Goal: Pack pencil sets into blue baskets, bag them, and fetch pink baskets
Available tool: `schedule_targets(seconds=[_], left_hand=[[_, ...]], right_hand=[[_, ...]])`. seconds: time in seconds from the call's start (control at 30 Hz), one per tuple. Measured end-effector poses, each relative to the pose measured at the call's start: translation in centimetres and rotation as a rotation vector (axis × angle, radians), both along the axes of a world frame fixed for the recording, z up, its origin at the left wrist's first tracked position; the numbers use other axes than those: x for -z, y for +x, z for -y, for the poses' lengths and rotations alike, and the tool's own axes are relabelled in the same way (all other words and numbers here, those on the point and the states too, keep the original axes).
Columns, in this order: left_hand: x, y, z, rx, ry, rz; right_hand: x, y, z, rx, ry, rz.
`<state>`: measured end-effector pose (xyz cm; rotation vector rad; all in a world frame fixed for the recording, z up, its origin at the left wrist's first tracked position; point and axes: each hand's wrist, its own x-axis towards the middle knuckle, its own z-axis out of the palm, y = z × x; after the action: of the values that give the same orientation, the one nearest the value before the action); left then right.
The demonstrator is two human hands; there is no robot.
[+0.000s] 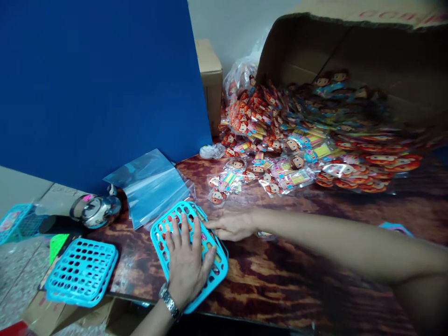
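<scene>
A light-blue plastic basket with a lattice lid lies near the table's front edge, and colourful packets show through its holes. My left hand presses flat on the lid, fingers stretched out and a little apart; a metal watch is on that wrist. At the basket's right edge my right hand has its fingers together, gripping the rim, its fingertips partly hidden there. Several clear-bagged packets with cartoon figures are scattered just beyond my hands. Clear plastic bags lie flat behind the basket.
A large pile of cartoon packets spills from a cardboard box at the back right. Blue lattice lids are stacked at the left. A shiny metal kettle stands near a blue panel.
</scene>
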<state>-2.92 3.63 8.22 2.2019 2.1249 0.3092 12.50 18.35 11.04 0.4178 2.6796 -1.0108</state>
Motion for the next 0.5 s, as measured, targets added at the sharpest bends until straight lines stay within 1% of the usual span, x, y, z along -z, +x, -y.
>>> schedule_targets(seconds=[0.1,0.13,0.2,0.27,0.33,0.37,0.43,0.5], left_hand=[[-0.1,0.2,-0.2,0.019,0.003,-0.027],[-0.1,0.2,-0.2,0.023,0.001,-0.035],[-0.2,0.3,-0.3,0.023,-0.003,-0.053],[-0.2,0.4,-0.4,0.017,-0.014,-0.068],[-0.3,0.4,-0.4,0.008,-0.022,-0.078],[-0.3,0.4,-0.4,0.005,-0.022,-0.083],[-0.3,0.3,-0.3,0.004,-0.013,-0.09],[-0.3,0.2,-0.2,0.012,-0.009,-0.096]], right_hand=[[-1.4,-1.6,-1.3,-0.142,0.021,0.164],[-1.7,-2.2,-1.6,-0.167,0.024,0.211],[-1.9,-3.1,-2.1,-0.192,0.019,0.29],[-1.5,-3.4,-1.9,-0.168,0.004,0.3],[-0.4,-2.8,-0.9,-0.078,0.015,0.197],[0.3,-2.3,-0.2,0.001,0.031,0.106],[1.8,-0.9,1.5,0.206,0.033,-0.128],[2.9,0.3,3.0,0.453,-0.063,-0.339]])
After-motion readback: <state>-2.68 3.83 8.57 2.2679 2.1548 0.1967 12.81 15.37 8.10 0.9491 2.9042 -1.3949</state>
